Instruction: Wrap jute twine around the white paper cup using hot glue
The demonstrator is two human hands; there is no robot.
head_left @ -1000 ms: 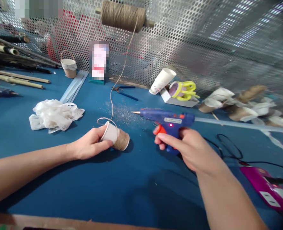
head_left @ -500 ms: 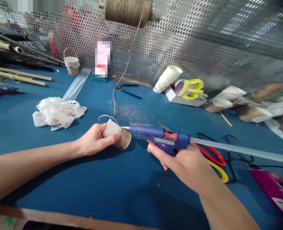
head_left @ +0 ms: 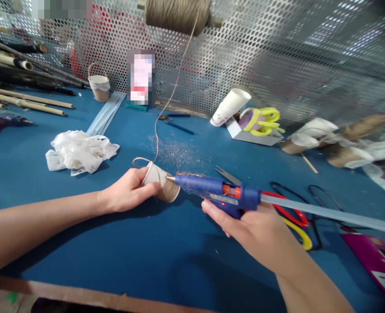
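Note:
My left hand [head_left: 132,189] is closed round a white paper cup [head_left: 152,174], which lies tilted with its rim toward the upper left. Brown twine [head_left: 169,190] wraps the cup's lower part. A loose strand of twine [head_left: 156,139] runs from the cup up to a large spool [head_left: 177,15]. In my right hand [head_left: 244,226] is a blue glue gun [head_left: 208,187], its metal nozzle at the cup's side by the edge of the wound twine. A long translucent glue stick [head_left: 326,213] sticks out of the gun's back.
Scissors [head_left: 298,217] with red and yellow handles lie behind my right hand, near a purple box [head_left: 368,258] and black cable. Crumpled white plastic [head_left: 81,152], glue sticks [head_left: 106,114], pliers [head_left: 179,126] and a small twine-wrapped basket [head_left: 99,89] are farther back. Stacked paper cups [head_left: 230,106] lean at the mesh.
The glue gun's nozzle has shifted slightly down along the cup's side. The cup has turned a little in my left hand, and the camera view has moved slightly.

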